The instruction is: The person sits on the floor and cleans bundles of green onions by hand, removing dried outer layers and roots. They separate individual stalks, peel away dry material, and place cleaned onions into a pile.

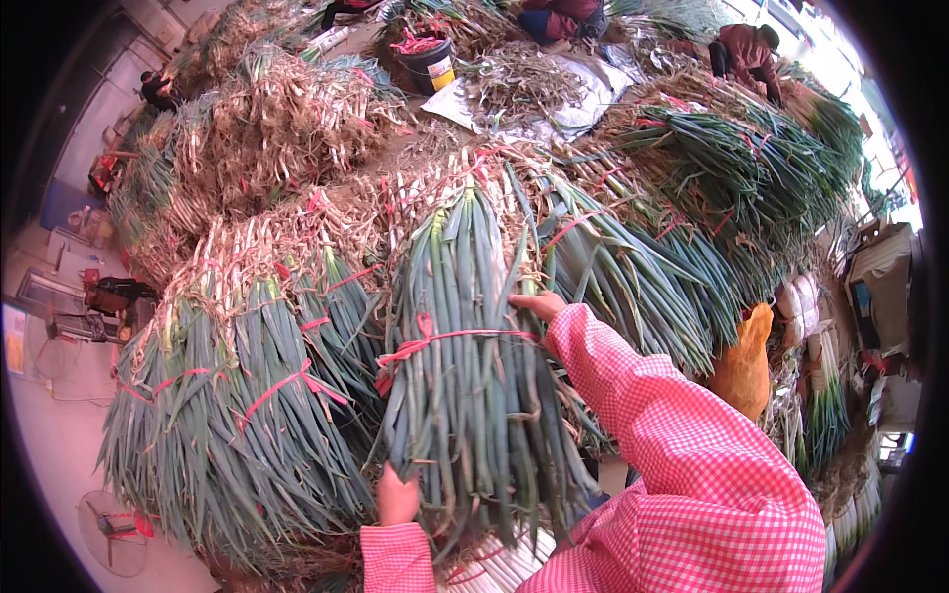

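In front of me lies a large bundle of long green onions (460, 296), roots away from me and leaves towards me. A red plastic tie (460, 337) runs around its leaves and is knotted at the left. My left hand (398, 495) grips leaves at the bundle's near left end. My right hand (539, 304) holds its right side, just beyond the tie; part of the fingers is hidden by leaves. Both my sleeves are red-and-white checked. Tied green onion bundles (245, 385) lie close on the left, and another bundle (623, 252) adjoins on the right.
Heaped green onions (282, 126) rise at the back left. Beyond stands a black bucket (428, 67) with red ties, beside a white sheet (541, 130) bearing plant scraps. One person (745, 55) bends at the back right. An orange sack (745, 367) is at right, a fan (111, 530) at lower left.
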Motion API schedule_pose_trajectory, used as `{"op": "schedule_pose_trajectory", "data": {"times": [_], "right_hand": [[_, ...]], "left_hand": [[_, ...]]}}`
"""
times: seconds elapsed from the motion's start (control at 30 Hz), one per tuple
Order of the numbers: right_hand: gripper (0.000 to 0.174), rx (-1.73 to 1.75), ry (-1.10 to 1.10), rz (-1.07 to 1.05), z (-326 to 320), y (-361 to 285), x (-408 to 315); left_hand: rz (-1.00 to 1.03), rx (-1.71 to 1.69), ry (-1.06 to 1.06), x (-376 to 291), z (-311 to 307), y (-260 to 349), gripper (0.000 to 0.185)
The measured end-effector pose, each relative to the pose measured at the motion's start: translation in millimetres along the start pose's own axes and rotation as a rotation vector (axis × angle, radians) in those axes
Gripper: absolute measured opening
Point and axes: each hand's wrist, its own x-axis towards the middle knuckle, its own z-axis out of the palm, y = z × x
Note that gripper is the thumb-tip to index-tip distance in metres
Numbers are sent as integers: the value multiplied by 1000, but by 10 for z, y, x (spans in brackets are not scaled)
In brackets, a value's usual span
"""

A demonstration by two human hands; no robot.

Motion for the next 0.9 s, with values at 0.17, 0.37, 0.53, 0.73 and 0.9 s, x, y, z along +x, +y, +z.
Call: {"op": "schedule_pose_trajectory", "data": {"times": [0.17, 0.37, 0.53, 0.73, 0.9], "right_hand": [[55, -357, -20, -302, 813, -682, -339], [67, -718, -122, -486, 1685, -962, -439], [62, -724, -113, -542, 1822, -912, -384], [57, -670, -304, -564, 1659, -878, -235], [32, -358, -73, -644, 777, -621, 647]], "left_hand": [[-389, -871, -115, 127, 387, -816, 30], [-628, -1035, 99, 73, 516, -2424, 36], [-313, -441, 429, 199, -363, -1725, 40], [411, 244, 296, 920, 153, 925, 80], [111, 219, 239, 1460, 618, 641, 103]]}}
